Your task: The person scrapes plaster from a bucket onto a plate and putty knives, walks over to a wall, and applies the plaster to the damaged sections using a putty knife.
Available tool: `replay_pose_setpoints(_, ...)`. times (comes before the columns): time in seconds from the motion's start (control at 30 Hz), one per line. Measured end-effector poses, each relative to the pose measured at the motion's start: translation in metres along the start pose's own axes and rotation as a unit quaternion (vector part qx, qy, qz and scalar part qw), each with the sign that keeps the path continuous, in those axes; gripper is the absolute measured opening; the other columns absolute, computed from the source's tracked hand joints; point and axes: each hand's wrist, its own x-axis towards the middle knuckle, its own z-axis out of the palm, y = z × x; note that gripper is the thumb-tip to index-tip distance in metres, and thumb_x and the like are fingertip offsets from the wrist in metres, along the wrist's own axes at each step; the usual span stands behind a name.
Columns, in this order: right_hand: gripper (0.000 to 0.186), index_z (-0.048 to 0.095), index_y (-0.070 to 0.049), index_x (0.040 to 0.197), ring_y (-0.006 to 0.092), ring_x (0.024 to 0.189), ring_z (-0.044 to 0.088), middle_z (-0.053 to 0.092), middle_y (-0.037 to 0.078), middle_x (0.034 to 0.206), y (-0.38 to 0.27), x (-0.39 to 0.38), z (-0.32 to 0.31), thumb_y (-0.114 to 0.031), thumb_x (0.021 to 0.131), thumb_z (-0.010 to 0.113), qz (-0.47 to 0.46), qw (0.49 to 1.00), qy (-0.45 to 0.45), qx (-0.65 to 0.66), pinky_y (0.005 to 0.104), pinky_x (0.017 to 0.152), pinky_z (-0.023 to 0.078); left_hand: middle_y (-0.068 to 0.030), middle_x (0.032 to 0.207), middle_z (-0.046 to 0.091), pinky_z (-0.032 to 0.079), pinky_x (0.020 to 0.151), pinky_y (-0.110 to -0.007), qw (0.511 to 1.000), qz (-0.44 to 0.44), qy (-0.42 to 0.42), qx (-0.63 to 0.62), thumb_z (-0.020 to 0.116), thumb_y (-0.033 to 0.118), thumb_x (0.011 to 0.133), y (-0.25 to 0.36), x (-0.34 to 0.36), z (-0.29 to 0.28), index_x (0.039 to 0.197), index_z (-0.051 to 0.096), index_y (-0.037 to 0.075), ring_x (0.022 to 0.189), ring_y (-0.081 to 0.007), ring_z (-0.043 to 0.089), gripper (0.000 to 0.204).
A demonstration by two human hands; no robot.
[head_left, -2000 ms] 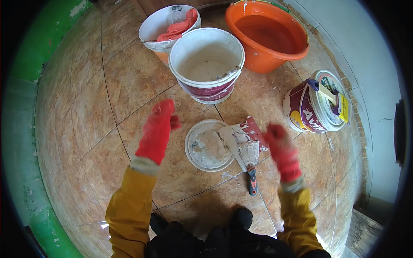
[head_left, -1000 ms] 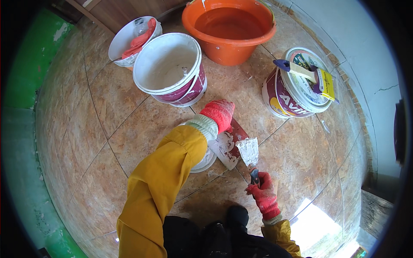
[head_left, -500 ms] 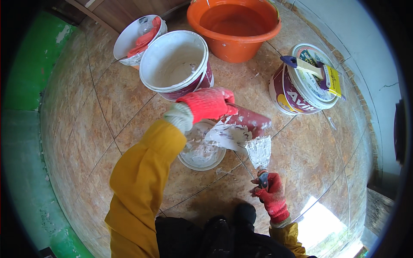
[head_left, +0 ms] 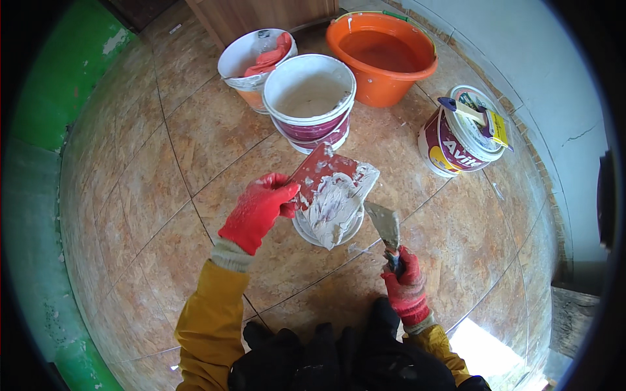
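Observation:
My left hand [head_left: 256, 210], in a red glove, grips the left edge of a dark red flat plate [head_left: 313, 174]. White putty [head_left: 334, 203] lies thickly on the plate's upturned face. Beneath it is a round white dish [head_left: 356, 232], mostly hidden by the plate. On the right, my right hand [head_left: 408, 287], also red-gloved, is closed round the handle of a putty knife [head_left: 383, 223]. Its blade points up and left, thinly smeared, just beside the plate's right edge; whether they touch I cannot tell.
Beyond the plate stands a white and maroon bucket [head_left: 310, 124], with a smaller bucket [head_left: 253, 96] holding a red glove behind it. An orange basin [head_left: 385, 88] of liquid is farther back. At right, a lidded paint bucket [head_left: 438, 144] carries a paintbrush [head_left: 471, 114].
My left hand has moved lower and turned the plate so its putty-covered face shows. The knife blade, earlier coated in thick white putty, now shows mostly grey. The whole view has shifted.

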Motion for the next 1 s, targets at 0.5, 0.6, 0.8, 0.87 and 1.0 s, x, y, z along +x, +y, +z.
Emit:
replay_pose_setpoints(0.5, 0.077, 0.047, -0.019, 0.127, 0.0256, 0.079, 0.058, 0.055, 0.016, 0.102, -0.007, 0.028, 0.044, 0.022, 0.063, 0.057, -0.203, 0.971, 0.084, -0.093, 0.0306, 0.057, 0.053, -0.0041, 0.078, 0.059, 0.045, 0.057, -0.023, 0.964, -0.026, 0.068, -0.256, 0.06, 0.013, 0.085, -0.058, -0.047, -0.024, 0.096, 0.056, 0.001, 0.063, -0.0117, 0.054, 0.017)
replay_pose_setpoints(0.6, 0.074, 0.048, -0.02, 0.127, 0.0245, 0.077, 0.058, 0.054, 0.015, 0.102, -0.008, 0.028, 0.043, 0.022, 0.066, 0.056, -0.19, 0.976, 0.071, -0.077, 0.0299, 0.057, 0.052, -0.0041, 0.077, 0.058, 0.045, 0.056, -0.023, 0.959, -0.038, 0.084, -0.269, 0.059, 0.011, 0.085, -0.066, -0.045, -0.022, 0.095, 0.056, 0.001, 0.062, -0.0119, 0.054, 0.014)
replay_pose_setpoints(0.8, 0.067, 0.051, -0.025, 0.124, 0.0229, 0.076, 0.058, 0.055, 0.012, 0.1, 0.01, 0.019, 0.039, 0.017, 0.072, 0.056, -0.133, 0.988, 0.049, -0.065, 0.029, 0.056, 0.051, -0.0036, 0.077, 0.058, 0.044, 0.055, -0.023, 0.946, -0.035, 0.085, -0.311, 0.058, 0.01, 0.086, -0.078, -0.039, -0.029, 0.096, 0.057, 0.002, 0.061, -0.0119, 0.052, 0.013)
replay_pose_setpoints(0.87, 0.065, 0.051, -0.026, 0.124, 0.0222, 0.076, 0.058, 0.055, 0.011, 0.099, 0.013, 0.015, 0.038, 0.015, 0.074, 0.056, -0.133, 0.988, 0.027, -0.078, 0.0291, 0.056, 0.05, -0.0033, 0.077, 0.058, 0.045, 0.056, -0.024, 0.953, 0.007, 0.098, -0.287, 0.058, 0.011, 0.086, -0.073, -0.04, -0.037, 0.097, 0.057, 0.002, 0.061, -0.0115, 0.053, 0.014)
replay_pose_setpoints(1.0, 0.065, 0.05, -0.021, 0.126, 0.0207, 0.083, 0.057, 0.056, 0.009, 0.1, 0.01, 0.007, 0.03, 0.015, 0.073, 0.057, -0.096, 0.995, 0.007, -0.015, 0.0291, 0.065, 0.049, -0.0031, 0.078, 0.059, 0.046, 0.057, -0.023, 0.959, 0.004, 0.134, -0.248, 0.058, 0.011, 0.087, -0.051, -0.046, -0.024, 0.097, 0.058, 0.003, 0.061, -0.0111, 0.055, 0.014)
